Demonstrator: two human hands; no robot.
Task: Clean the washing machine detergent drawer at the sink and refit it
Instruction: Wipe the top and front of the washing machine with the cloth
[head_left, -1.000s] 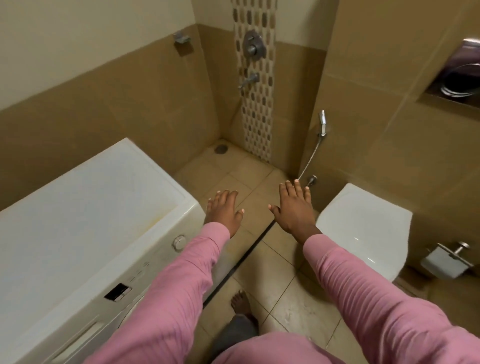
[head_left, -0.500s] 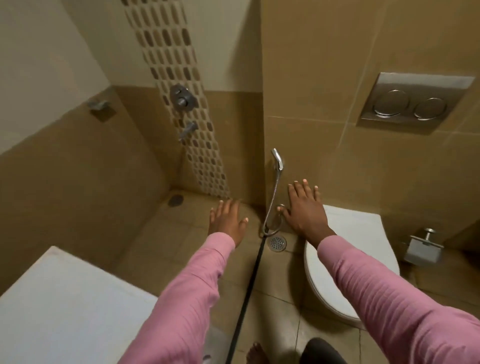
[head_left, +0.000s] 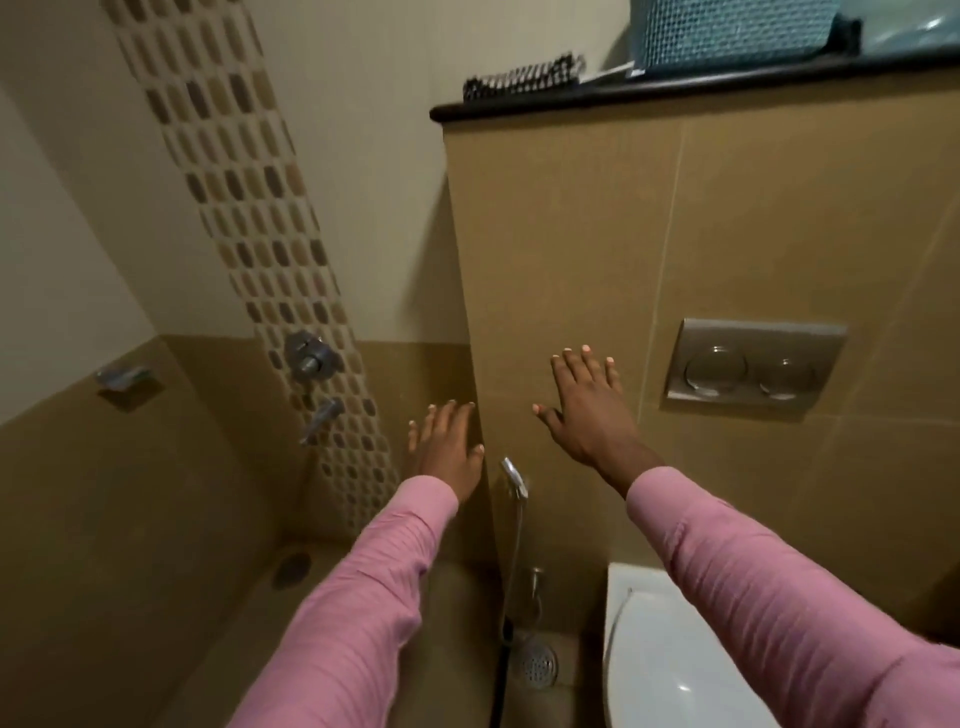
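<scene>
Both hands empty, outstretched, palms down: left (head_left: 448, 442), right (head_left: 589, 410), fingers straight.

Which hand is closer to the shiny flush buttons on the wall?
Right. The right hand is just left of the flush plate; the left hand is lower and farther left, by the wall corner.

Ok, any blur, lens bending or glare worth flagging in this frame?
Head view: the wide lens bends the mosaic strip; same view, the shower valve and small wall fixture look motion-smeared; the light is dim and warm, with soft sheen on the flush plate and toilet lid; the left hand and right hand read clearly.
</scene>
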